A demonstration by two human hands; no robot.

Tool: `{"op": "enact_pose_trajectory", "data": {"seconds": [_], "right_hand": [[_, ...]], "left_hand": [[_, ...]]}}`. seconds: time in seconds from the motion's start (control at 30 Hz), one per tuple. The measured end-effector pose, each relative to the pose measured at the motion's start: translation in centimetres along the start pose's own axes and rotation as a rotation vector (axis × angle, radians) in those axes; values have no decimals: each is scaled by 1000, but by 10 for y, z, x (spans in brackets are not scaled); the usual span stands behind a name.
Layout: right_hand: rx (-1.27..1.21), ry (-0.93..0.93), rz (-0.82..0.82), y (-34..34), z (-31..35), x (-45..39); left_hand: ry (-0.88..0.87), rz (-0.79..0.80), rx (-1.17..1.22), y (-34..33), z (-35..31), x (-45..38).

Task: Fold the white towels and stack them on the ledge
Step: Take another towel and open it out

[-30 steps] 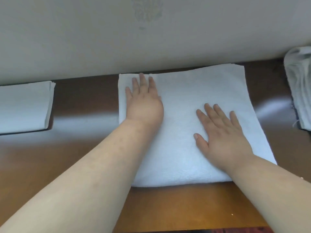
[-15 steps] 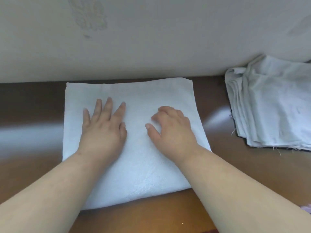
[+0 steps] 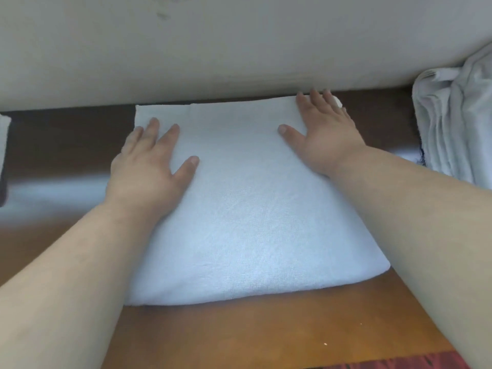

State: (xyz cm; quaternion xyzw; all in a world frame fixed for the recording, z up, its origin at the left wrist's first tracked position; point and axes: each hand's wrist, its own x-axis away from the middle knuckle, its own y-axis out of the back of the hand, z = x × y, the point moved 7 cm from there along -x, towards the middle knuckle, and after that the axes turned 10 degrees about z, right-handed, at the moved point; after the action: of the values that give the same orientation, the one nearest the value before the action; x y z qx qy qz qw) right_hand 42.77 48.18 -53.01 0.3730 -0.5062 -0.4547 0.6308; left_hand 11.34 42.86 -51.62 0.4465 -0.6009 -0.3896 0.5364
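Note:
A folded white towel [image 3: 247, 209] lies flat on the brown wooden ledge [image 3: 239, 334], its far edge against the wall. My left hand [image 3: 151, 166] presses flat on the towel's left side, fingers spread. My right hand [image 3: 322, 131] presses flat on the far right corner, fingertips reaching the towel's back edge. Neither hand grips anything.
A loose pile of white towels [image 3: 455, 129] sits at the right against the wall. The edge of a folded white towel stack [image 3: 4, 139] shows at the far left. The pale wall [image 3: 239, 49] rises right behind the ledge. Something red [image 3: 399, 362] runs along the bottom right edge.
My hands have spread apart across the towel: the left slid to the left side, the right uncurled and moved to the far right corner. The view shifted left.

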Motion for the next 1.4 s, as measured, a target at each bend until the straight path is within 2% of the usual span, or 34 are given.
{"op": "enact_pose_trajectory", "data": {"seconds": [0.13, 0.3, 0.37, 0.43, 0.5, 0.57, 0.6, 0.67, 0.73, 0.8, 0.9, 0.97, 1.07, 1.13, 1.23, 1.3, 1.4], "right_hand": [[-36, -5, -2, 0, -2, -2], [-553, -9, -33, 15, -20, 9], [-487, 22, -24, 18, -16, 37], [-327, 122, -50, 15, -5, 79], [-199, 169, -36, -3, 4, 126], [-30, 162, 55, -30, 6, 161], [35, 131, 95, -41, 0, 170], [38, 80, 128, -47, -14, 178], [-15, 53, 124, -46, -25, 180], [-96, 12, 122, -47, -36, 184], [-272, -89, 46, -47, -45, 200], [-222, -8, -65, -41, -27, 216], [-16, 219, -3, -60, 23, 233], [106, 227, 44, -75, 40, 238], [202, 179, 57, -81, 41, 237], [234, 186, 61, -82, 40, 237], [240, 189, 76, -83, 41, 236]], "left_hand": [[52, -2, 200, -3, 22, -10], [69, 5, 457, -4, 28, 1], [80, 27, 478, -3, 28, 18], [21, -13, 349, -1, 24, 50], [-189, -76, 167, -3, 8, 91], [-404, -5, 13, -23, -5, 128], [-453, 50, -39, -33, -6, 139], [-475, 121, -29, -43, 4, 146], [-491, 110, -5, -44, 16, 145], [-435, 82, 64, -44, 28, 145], [-74, -50, 469, -43, 55, 162], [118, -72, 720, -50, 65, 182], [255, -9, 811, -63, 72, 197], [296, 2, 927, -65, 76, 199], [264, 14, 1089, -61, 73, 195], [233, 33, 1031, -60, 70, 192], [174, -20, 808, -53, 69, 192]]}}
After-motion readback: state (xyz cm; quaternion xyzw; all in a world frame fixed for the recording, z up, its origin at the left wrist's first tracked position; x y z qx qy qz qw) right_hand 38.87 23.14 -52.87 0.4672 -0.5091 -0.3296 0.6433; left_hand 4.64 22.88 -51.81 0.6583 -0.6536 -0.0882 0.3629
